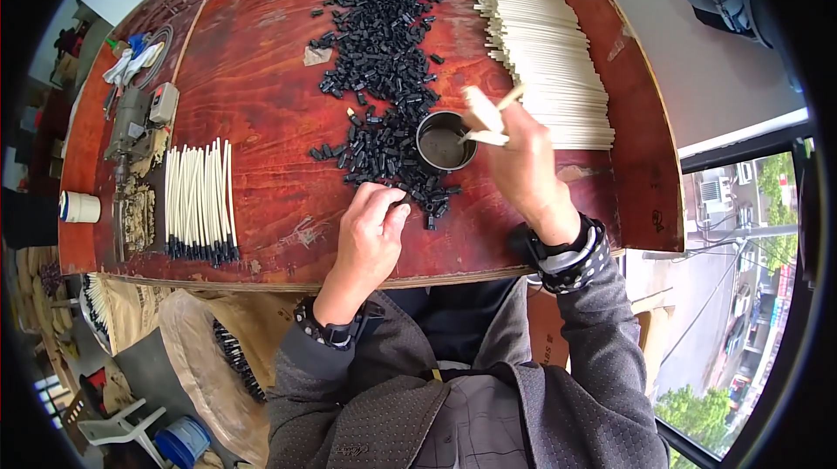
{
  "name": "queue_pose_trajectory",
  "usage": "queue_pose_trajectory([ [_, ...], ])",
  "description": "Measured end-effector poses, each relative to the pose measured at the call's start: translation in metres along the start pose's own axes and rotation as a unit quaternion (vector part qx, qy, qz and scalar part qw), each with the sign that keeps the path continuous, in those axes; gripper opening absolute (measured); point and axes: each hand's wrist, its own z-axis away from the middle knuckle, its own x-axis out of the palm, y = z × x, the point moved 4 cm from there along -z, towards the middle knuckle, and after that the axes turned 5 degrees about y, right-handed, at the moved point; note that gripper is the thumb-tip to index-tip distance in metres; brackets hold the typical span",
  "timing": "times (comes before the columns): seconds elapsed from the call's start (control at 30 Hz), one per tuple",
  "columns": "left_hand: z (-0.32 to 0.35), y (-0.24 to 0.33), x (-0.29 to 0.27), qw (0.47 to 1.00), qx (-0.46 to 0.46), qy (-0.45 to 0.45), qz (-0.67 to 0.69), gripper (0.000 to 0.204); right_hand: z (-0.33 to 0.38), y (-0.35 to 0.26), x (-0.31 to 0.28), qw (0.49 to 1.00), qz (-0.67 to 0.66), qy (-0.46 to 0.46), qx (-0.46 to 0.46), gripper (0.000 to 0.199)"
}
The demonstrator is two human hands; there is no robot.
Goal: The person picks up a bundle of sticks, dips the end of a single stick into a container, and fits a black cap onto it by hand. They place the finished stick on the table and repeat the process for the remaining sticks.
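My left hand [366, 229] is closed in a pinch at the near end of a pile of small black plastic pieces [384, 42], with one small black piece [402, 199] showing at its fingertips. My right hand [528, 159] is wrapped round a few cream-white rods [481, 110], which are partly blurred and point in different directions. The rods' ends are beside and above a round metal tin [425, 153] that holds something greyish. The tin stands against the right side of the black pile.
A long stack of cream-white rods [558, 59] lies at the right by the raised table edge [649, 120]. At the left, a row of rods [200, 194] has black ends facing me. Beyond it are a small machine [131, 125] and a white cup [80, 207].
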Motion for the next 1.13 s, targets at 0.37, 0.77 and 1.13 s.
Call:
queue_pose_trajectory([
  [0.37,-0.004,0.012,-0.001,0.939,-0.148,-0.039,0.308,0.012,0.008,-0.024,-0.020,0.874,-0.395,-0.016,0.283,0.020],
  [0.77,0.000,0.027,-0.004,0.938,-0.137,-0.048,0.316,0.014,0.016,-0.028,-0.038,0.873,-0.395,0.036,0.284,0.019],
  [1.13,0.009,0.028,-0.006,0.917,-0.170,-0.057,0.356,0.012,0.026,-0.037,-0.030,0.863,-0.419,0.018,0.283,0.021],
])
